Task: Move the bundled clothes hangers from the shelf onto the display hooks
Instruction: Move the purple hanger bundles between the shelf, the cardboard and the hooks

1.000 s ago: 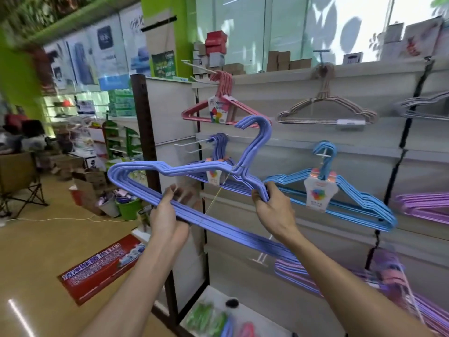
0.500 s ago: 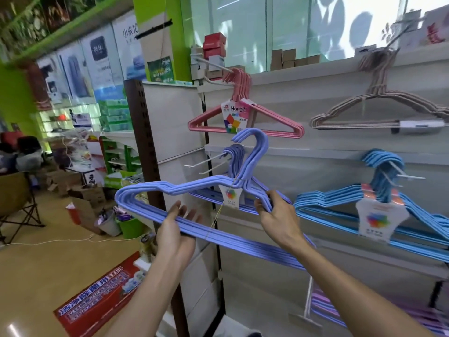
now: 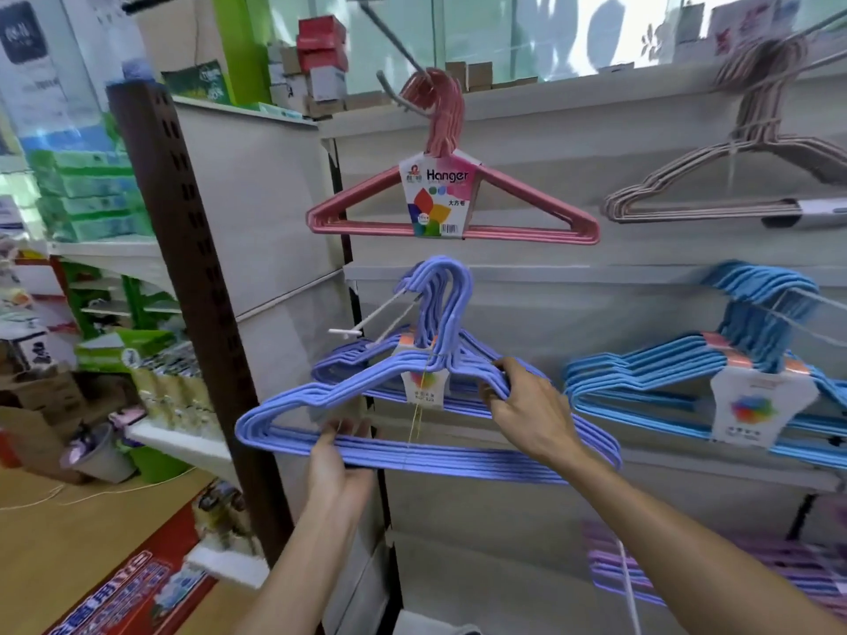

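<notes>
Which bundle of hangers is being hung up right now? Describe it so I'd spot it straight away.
Find the white display wall and its pink bundle labelled "Hanger". Directly below is a periwinkle bundle, its hooks at a white peg. Unlike the hanging sky-blue bundle beside it, it is gripped by both hands: left hand on the bottom bar, right hand on the shoulder.

The bundle of periwinkle-blue hangers (image 3: 412, 456) is held flat-on toward the wall panel — its bottom bars gripped from below by the left hand (image 3: 337, 456), its right shoulder pinched by the right hand (image 3: 522, 405). A thin yellowish string ties the wires together between the two hands. The bundle's hook tops rise above both hands, up at the white display hook (image 3: 371, 316) — whether they sit on it cannot be told. Just behind hangs a second bundle of blue hangers (image 3: 366, 359) with a paper label.
</notes>
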`<state>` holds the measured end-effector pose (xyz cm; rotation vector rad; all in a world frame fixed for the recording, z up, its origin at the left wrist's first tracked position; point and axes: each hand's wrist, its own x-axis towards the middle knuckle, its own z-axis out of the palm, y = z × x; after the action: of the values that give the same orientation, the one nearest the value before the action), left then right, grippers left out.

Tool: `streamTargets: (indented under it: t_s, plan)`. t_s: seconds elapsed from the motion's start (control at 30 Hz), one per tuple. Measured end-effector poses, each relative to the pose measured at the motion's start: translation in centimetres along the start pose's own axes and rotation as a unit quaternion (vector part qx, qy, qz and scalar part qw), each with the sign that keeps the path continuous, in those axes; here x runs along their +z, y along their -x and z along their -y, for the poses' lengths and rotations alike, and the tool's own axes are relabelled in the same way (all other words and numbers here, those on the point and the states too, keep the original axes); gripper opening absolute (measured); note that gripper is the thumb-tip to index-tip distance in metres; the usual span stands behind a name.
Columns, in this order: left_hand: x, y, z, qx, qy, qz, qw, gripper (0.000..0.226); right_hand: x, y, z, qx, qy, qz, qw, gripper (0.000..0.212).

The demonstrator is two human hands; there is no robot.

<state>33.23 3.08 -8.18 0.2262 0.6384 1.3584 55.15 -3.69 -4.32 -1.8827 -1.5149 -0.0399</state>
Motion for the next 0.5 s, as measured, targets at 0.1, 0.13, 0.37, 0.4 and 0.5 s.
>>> streamTargets:
  t_s: [0.1, 0.13, 0.37, 0.4, 0.5]
  plan:
    - [0.0, -3.2, -0.6, -0.025, -0.006, 0.009, 1.0, 0.027, 1.3, -1.6, 0.7, 0.011, 0.006, -0.002, 1.0, 0.036]
    - [0.0, -4.1, -0.8, -0.033, -0.011, 0.008, 0.999, 0.028, 1.7, -2.1, 0.9, 0.015, 0.015, -0.002, 1.0, 0.039]
    - [-0.1, -9.4, -1.7, -0.096, -0.031, 0.003, 0.995, 0.023, 4.3, -4.8, 2.1, 0.019, 0.07, -0.006, 0.997, 0.046]
    - [-0.2, -10.1, -1.7, -0.108, -0.038, 0.002, 0.993, 0.019, 4.6, -5.2, 2.0, 0.019, 0.075, -0.007, 0.997, 0.046]
    - [-0.1, -11.8, -1.3, -0.133, -0.05, -0.014, 0.99, 0.018, 5.6, -5.8, 1.7, 0.025, 0.082, -0.011, 0.996, 0.043]
